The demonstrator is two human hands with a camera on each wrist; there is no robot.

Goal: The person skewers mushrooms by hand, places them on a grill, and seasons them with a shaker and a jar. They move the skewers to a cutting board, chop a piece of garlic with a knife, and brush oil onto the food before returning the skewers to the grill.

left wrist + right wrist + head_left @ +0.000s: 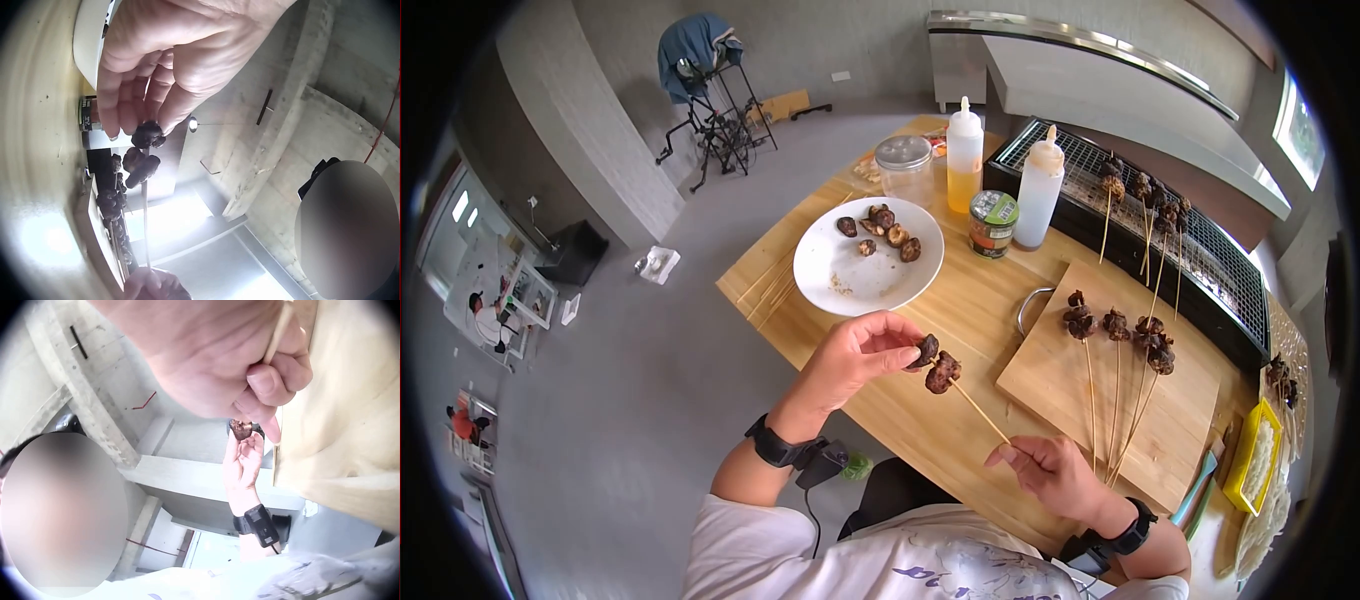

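My left hand [862, 357] pinches a dark brown mushroom-like piece [925, 350] at the tip of a thin wooden skewer [980, 409]. Just below that piece, more browned pieces [943, 373] are threaded on the stick. The skewer's lower part is held between the curled fingers of my right hand [1055, 478]. In the left wrist view, the left fingertips touch the top piece [149, 134], and the right hand [155, 285] is at the bottom of the stick. The right wrist view shows the right hand [231, 359] curled round the skewer.
A white plate [830, 245] with several loose pieces lies beyond my left hand. Behind are two squeeze bottles [965, 160], a small can [993, 224] and a lidded jar [905, 170]. On the right, loaded skewers lie on a wooden board [1050, 375] and on a long grill [1140, 160].
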